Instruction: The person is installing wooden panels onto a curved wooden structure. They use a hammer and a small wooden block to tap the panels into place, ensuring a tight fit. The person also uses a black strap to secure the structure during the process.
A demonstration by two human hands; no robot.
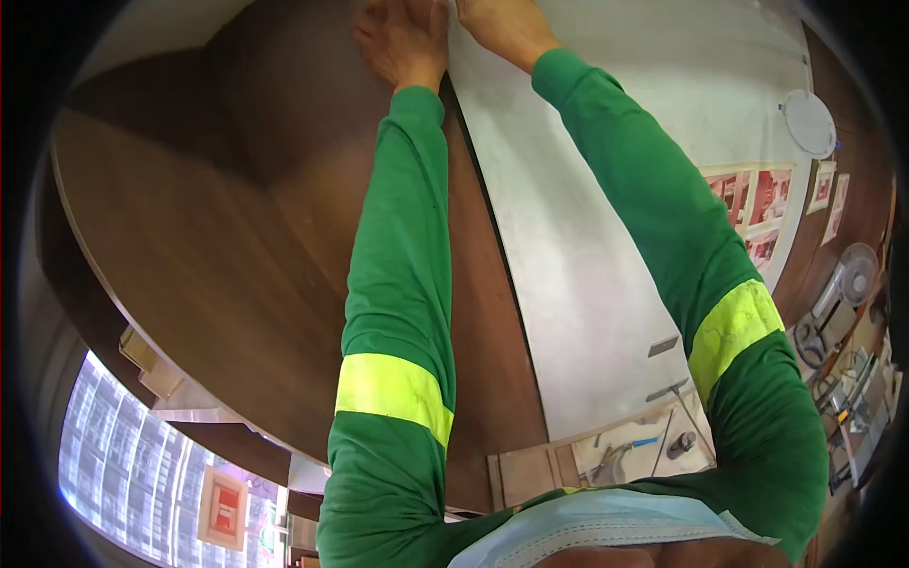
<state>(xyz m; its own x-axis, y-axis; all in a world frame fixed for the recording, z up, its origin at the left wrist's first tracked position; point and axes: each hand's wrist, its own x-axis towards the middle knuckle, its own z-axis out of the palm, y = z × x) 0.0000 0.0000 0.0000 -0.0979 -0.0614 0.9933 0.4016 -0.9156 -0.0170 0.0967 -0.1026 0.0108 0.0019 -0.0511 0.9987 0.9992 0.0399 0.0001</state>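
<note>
Both my arms reach up in green sleeves with yellow bands. At the top edge, my left hand point(402, 43) is closed, its fingers curled and partly cut off, against a dark brown wood-grain panel point(284, 275). Close beside it my right hand point(507, 30) has its fingers drawn together over the edge of a pale grey-white panel point(559, 256). A thin dark seam point(492, 222) runs between the two panels, up towards my hands. Whatever my fingertips hold, if anything, lies out of view.
At right are a round white disc-shaped fixture point(810, 124), red-and-white pictures point(757, 204), a fan point(857, 273) and a cluttered surface. Below lies a board point(615, 454) with a blue-handled tool point(644, 442) and a dark canister point(681, 445). A bright window point(133, 454) shows at lower left.
</note>
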